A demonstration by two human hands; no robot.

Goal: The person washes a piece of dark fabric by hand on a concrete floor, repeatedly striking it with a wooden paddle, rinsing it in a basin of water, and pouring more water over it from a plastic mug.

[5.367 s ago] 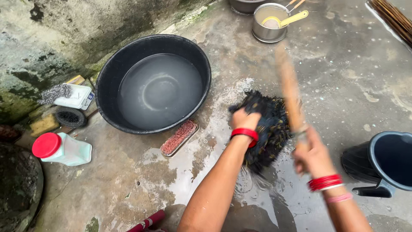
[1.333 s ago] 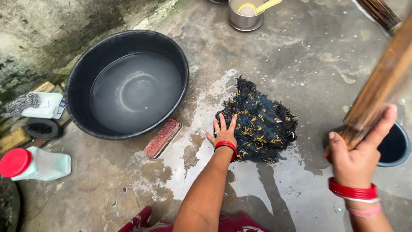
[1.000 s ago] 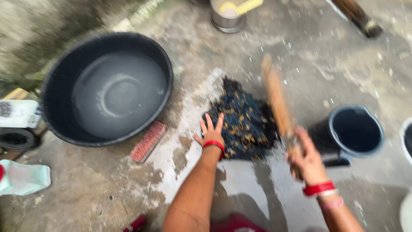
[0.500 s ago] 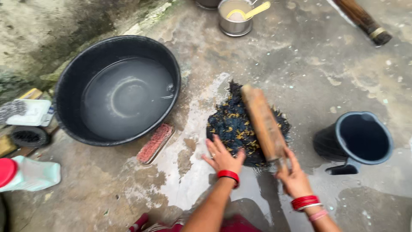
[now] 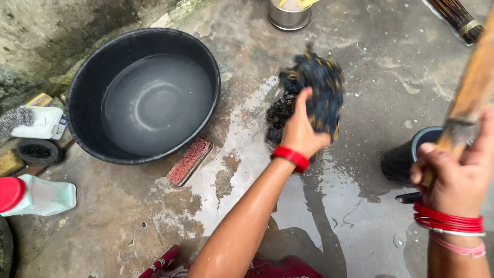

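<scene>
Head view | left hand (image 5: 301, 135) gripping, lifting dark wet cloth (image 5: 314, 95) off wet concrete, right of basin (image 5: 144, 95) | right hand (image 5: 455, 177) fisted, raising wooden bat (image 5: 471, 100) | washing looking mid-way, cloth unrinsed

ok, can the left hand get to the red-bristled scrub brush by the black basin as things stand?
Probably not straight away: the left hand is full, gripping the wet dark patterned cloth. The red-bristled scrub brush lies uncovered on the wet concrete, nothing between them.
</scene>
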